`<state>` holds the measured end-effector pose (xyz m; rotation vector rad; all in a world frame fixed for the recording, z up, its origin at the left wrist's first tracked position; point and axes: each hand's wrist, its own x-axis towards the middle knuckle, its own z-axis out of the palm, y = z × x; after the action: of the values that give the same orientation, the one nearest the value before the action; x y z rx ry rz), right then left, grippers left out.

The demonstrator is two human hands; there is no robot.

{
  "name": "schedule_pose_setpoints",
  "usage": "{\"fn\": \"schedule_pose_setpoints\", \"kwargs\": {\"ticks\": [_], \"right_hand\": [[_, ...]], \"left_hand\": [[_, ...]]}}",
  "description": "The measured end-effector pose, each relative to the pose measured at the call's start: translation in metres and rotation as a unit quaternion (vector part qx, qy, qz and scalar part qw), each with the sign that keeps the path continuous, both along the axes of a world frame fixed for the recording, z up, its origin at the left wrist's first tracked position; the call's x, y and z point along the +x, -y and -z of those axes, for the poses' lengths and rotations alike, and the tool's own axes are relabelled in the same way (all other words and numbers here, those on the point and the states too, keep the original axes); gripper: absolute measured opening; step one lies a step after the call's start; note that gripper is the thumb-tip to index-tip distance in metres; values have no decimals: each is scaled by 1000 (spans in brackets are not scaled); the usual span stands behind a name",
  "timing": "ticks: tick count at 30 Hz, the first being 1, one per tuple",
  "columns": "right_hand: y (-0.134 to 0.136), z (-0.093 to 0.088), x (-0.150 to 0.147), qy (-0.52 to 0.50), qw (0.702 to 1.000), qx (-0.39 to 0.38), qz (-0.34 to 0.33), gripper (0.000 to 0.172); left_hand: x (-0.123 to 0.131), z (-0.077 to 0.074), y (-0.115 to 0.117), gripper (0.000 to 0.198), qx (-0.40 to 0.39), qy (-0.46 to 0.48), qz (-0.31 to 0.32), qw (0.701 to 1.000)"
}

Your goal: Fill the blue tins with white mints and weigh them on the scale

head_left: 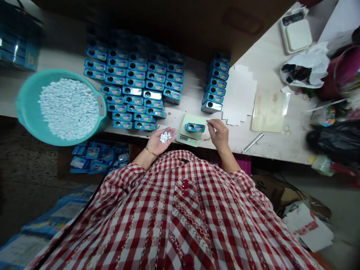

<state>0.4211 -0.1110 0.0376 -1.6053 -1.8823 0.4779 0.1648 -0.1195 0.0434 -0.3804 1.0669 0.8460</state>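
Note:
My left hand (156,143) lies palm up with a small heap of white candies (165,137) cupped in it. To its right is a pale green digital scale (192,141). A blue printed tin (195,128) with a dark round opening in its top stands on the scale's plate. My right hand (219,133) hovers just right of the scale, its thumb and forefinger drawn together. Whether a candy is between those fingertips is too small to make out. At the left, a turquoise tub (26,108) holds a mass of similar white candies.
Rows of blue tins (137,82) stand behind my left hand. A shorter column of tins (215,90) stands behind my right hand, beside white paper sheets (240,95). Farther right lie a metal tube (253,142), a clear plastic sheet (270,112) and a white bag (317,63).

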Motion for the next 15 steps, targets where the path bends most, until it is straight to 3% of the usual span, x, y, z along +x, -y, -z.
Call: {"fn": "schedule_pose_setpoints", "kwargs": {"ticks": [4,11,15], "right_hand": [[6,3,11,-13,999,-7,32,21],[10,26,9,29,995,-70,-70,54],[8,27,4,50,990,-89,-93,59]], "left_hand": [[-6,-1,1,26,1,-5,-7,1000],[-12,2,1,27,2,-17,-8,1000],[-15,4,2,30,6,-22,-3,1000]]}}
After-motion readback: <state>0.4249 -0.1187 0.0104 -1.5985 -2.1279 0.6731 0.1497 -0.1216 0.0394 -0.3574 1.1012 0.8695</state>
